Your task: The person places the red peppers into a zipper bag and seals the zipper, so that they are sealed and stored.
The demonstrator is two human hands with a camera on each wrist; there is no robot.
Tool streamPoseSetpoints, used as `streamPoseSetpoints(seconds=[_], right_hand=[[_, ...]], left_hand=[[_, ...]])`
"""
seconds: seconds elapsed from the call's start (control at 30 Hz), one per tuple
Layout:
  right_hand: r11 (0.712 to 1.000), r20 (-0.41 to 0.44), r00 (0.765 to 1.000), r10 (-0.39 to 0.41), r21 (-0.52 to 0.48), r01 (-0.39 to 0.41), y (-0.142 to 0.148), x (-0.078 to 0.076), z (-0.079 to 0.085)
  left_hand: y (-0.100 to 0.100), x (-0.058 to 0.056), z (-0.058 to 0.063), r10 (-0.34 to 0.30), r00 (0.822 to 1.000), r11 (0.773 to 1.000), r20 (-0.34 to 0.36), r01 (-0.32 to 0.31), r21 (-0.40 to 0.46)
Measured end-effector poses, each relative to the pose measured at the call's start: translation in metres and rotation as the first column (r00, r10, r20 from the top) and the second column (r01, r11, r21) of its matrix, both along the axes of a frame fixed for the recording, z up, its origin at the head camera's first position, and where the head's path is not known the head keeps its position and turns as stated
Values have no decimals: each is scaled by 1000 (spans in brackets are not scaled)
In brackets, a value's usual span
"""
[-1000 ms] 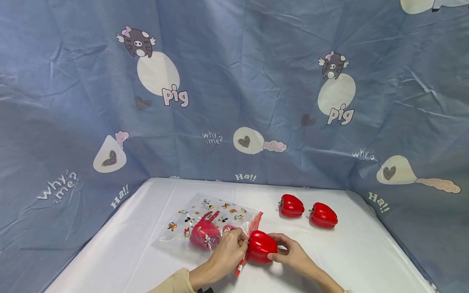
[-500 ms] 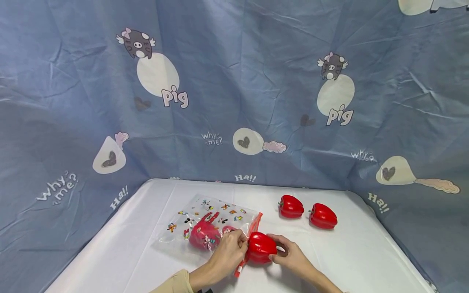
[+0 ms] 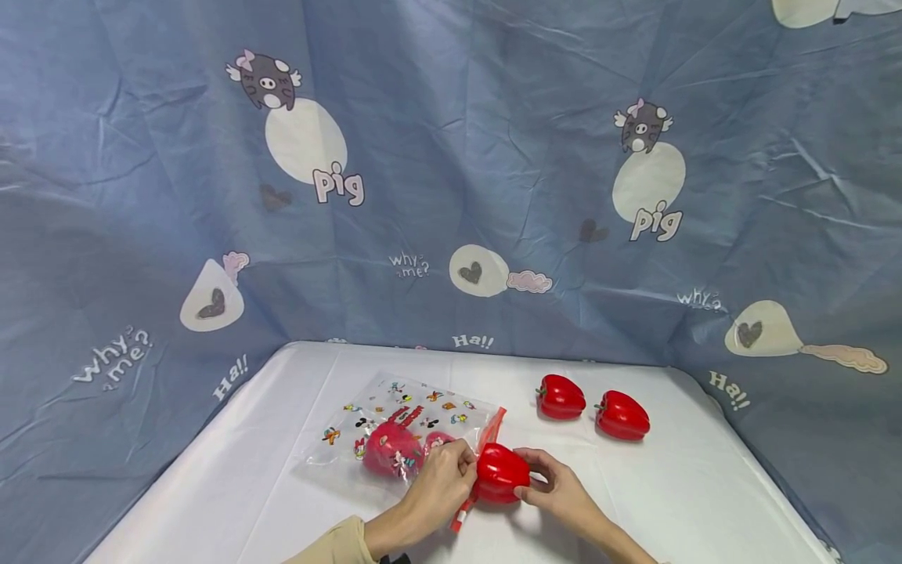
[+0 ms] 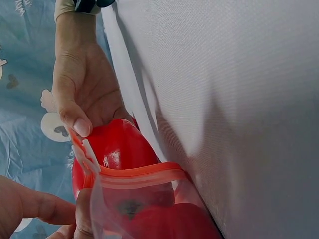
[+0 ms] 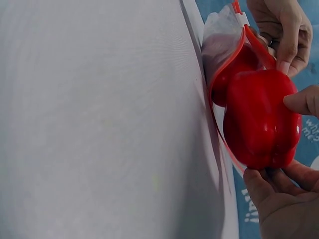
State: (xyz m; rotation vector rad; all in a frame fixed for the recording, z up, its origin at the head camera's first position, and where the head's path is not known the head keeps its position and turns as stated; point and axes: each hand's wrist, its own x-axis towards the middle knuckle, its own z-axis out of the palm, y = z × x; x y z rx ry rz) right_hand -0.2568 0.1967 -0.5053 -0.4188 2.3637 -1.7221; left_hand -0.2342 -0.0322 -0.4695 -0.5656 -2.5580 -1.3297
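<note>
Left grip: I'm pinching the red edge of the bag.
Right grip: I'm holding 1 pepper, fingers curled wide.
Pepper: sitting at that red edge.
Tip: spreading the bag wide should be helping.

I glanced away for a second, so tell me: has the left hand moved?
No: in the head view, the left hand, pinching the bag, shows no visible shift against the table.
</note>
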Motion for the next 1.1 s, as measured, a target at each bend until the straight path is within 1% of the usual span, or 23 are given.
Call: streamPoseSetpoints(seconds=[0.3, 0.5, 0.6, 0.87, 1.1], right_hand=[[1000, -31, 999, 14, -25, -15, -1, 0, -3], [999, -21, 999, 28, -23, -29, -3, -1, -4], [999, -28, 999, 30, -21, -30, -5, -1, -5], [1000, -33, 999, -23, -4, 23, -11, -5, -8], [997, -45, 997, -67, -26, 66, -19, -6, -8]], left_hand=[[1, -1, 3, 0, 1000, 1000, 5, 0, 2], [1, -1, 3, 14, 1000, 1000, 6, -14, -3], [1, -1, 3, 18, 1000, 1000, 7, -18, -3], [1, 0, 4, 12, 1000, 1000, 4, -12, -7], [1, 1, 2, -4, 1000, 1000, 1, 4, -15]])
